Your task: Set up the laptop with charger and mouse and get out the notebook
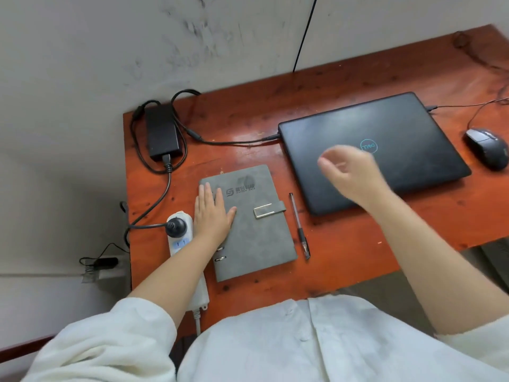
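head view. a closed grey felt-covered notebook with a strap clasp [253, 221] lies on the reddish-brown wooden desk [344, 252], its long axis running from the near edge away toward the wall, tilted slightly. the person's left hand [213, 213] rests flat on the notebook's left half, fingers spread and extended, gripping nothing. the right hand [349, 172] hovers above the lid of the closed black laptop [385, 161], fingers loosely curled and partly open; it holds nothing, and motion blur leaves it unclear whether it touches the lid. the notebook's clasp lies to the left of and nearer the person than the right hand, so the right hand is the nearer free hand for undoing it, while the left hand is placed to steady the cover.

a slim clear-barrelled pen with a black tip [299, 226] lies just beside the notebook's right edge, parallel to it. the black charger brick [162, 133] sits at the far left; its cord reaches the laptop's left rear corner, and its plug sits in the white power strip [179, 235] just beside the left hand. the dark wired mouse [487, 147] rests right of the laptop, its cable running to the laptop's right side. judged from this layout, charger, mouse and notebook are in place; opening may remain.
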{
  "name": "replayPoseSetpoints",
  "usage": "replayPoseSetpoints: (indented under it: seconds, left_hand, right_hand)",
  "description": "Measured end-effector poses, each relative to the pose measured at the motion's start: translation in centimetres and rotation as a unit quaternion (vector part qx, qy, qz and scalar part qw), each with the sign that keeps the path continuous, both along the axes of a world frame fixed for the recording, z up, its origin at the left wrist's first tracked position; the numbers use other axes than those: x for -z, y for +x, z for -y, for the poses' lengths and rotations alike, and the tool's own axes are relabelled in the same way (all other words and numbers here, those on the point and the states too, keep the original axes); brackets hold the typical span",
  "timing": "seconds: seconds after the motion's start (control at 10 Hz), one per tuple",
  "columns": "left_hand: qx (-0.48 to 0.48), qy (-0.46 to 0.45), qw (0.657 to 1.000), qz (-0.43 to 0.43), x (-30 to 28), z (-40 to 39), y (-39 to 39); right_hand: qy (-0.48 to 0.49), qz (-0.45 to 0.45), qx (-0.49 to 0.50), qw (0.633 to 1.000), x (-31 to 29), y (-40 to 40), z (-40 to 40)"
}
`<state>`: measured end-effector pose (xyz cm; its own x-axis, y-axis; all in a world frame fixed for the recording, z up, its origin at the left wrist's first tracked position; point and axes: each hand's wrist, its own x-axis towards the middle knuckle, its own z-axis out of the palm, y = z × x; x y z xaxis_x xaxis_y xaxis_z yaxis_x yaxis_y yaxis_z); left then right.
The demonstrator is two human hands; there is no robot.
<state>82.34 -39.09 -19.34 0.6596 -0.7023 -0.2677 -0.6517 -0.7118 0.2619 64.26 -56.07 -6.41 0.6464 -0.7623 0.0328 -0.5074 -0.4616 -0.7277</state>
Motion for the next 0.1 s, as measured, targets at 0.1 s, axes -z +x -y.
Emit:
replayPoseSetpoints:
  seconds: [0.1]
  left_hand:
    - [0.050,0.003,0.999,0.012,0.02,0.32,-2.71]
  right_hand:
    - [-0.028,0.237,-0.032,0.971,-6.44,-0.98,2.30]
